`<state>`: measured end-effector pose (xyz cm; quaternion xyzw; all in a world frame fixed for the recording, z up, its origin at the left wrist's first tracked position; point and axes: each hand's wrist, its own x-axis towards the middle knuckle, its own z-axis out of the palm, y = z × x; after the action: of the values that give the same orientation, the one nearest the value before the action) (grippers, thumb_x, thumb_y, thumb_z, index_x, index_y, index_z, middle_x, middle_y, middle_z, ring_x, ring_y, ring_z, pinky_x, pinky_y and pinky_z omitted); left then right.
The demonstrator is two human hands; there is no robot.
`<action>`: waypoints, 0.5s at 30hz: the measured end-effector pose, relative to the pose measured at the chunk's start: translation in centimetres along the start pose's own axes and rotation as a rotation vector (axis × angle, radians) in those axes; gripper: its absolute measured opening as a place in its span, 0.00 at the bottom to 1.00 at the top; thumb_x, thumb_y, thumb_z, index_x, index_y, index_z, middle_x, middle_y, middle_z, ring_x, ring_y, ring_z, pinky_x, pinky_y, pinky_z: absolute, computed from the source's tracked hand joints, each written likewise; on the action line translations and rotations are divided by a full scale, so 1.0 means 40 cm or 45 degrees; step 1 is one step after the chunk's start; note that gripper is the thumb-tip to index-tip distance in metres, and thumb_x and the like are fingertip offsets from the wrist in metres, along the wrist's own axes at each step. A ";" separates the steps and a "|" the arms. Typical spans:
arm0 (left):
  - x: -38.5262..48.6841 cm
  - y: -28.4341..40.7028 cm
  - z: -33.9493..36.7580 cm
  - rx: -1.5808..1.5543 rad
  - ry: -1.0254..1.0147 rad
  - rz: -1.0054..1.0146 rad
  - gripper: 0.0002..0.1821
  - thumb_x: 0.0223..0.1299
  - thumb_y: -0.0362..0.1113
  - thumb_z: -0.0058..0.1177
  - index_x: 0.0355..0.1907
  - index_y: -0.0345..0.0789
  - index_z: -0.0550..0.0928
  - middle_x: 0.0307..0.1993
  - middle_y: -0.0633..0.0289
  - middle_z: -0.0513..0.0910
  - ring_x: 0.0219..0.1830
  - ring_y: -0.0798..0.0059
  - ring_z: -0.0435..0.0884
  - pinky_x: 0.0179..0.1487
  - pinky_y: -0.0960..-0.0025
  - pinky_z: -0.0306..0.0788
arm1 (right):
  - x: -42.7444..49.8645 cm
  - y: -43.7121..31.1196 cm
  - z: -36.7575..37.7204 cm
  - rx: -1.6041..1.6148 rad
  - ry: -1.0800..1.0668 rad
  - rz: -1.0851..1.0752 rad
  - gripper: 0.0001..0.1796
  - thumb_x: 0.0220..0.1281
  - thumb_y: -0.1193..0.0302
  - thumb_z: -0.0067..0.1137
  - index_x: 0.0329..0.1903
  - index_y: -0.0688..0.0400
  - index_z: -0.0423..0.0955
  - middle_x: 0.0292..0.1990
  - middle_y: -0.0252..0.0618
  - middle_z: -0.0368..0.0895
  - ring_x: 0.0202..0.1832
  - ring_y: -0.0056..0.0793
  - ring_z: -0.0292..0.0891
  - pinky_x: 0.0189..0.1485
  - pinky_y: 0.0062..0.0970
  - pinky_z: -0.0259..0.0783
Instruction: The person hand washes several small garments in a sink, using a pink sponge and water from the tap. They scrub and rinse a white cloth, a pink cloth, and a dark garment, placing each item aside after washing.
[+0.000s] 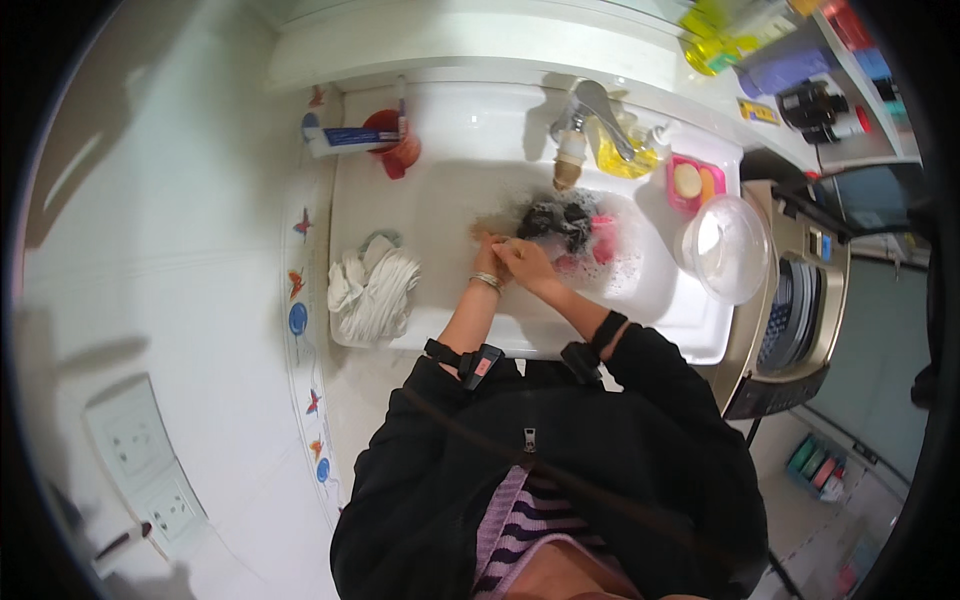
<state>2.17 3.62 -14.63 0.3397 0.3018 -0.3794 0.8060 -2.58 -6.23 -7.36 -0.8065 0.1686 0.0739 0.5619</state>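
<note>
My left hand (pixel 489 257), with bracelets at its wrist, and my right hand (pixel 527 264) meet over the basin of a white sink (pixel 450 330). The right hand's fingers are curled against the left. Whether anything lies between them is hidden. A blurred brownish patch shows just beyond the left fingertips. Close beyond the right hand, wet black cloth (pixel 551 222) sits in sudsy water, with a piece of pink cloth (pixel 603 238) beside it. The metal faucet (pixel 592 112), with a brownish spout end, stands behind the cloth.
White cloth (pixel 375 289) lies bunched on the sink's left ledge. A red cup (pixel 397 154) holds a toothpaste tube (pixel 352 140). To the right are a yellow soap bottle (pixel 626 154), a pink soap dish (pixel 686 187), a clear plastic bowl (pixel 727 247) and a washing machine (pixel 821 330) containing laundry.
</note>
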 end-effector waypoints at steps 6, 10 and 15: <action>-0.126 0.019 0.101 -0.058 0.051 0.134 0.23 0.64 0.54 0.37 0.41 0.35 0.74 0.35 0.60 0.78 0.36 0.67 0.77 0.39 0.67 0.72 | -0.028 -0.177 -0.016 -0.591 -0.142 -0.317 0.21 0.60 0.57 0.43 0.26 0.62 0.74 0.27 0.51 0.77 0.31 0.53 0.73 0.35 0.42 0.69; -0.083 0.014 0.120 0.194 0.398 0.097 0.23 0.62 0.54 0.39 0.33 0.34 0.77 0.31 0.59 0.79 0.32 0.66 0.78 0.34 0.63 0.72 | 0.002 -0.160 0.004 -0.910 0.097 -0.041 0.24 0.61 0.56 0.39 0.24 0.61 0.74 0.26 0.52 0.77 0.32 0.53 0.74 0.36 0.44 0.68; -0.020 -0.017 0.056 0.237 0.469 0.258 0.21 0.61 0.51 0.44 0.18 0.38 0.72 0.14 0.65 0.70 0.18 0.72 0.71 0.25 0.62 0.66 | 0.000 -0.081 0.014 -0.656 0.065 -0.201 0.23 0.65 0.57 0.36 0.27 0.60 0.73 0.24 0.52 0.76 0.31 0.54 0.73 0.33 0.44 0.68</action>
<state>1.69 1.86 -12.93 0.5048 0.3720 -0.2540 0.7364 -1.39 -4.70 -4.71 -0.9351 0.0949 0.0501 0.3376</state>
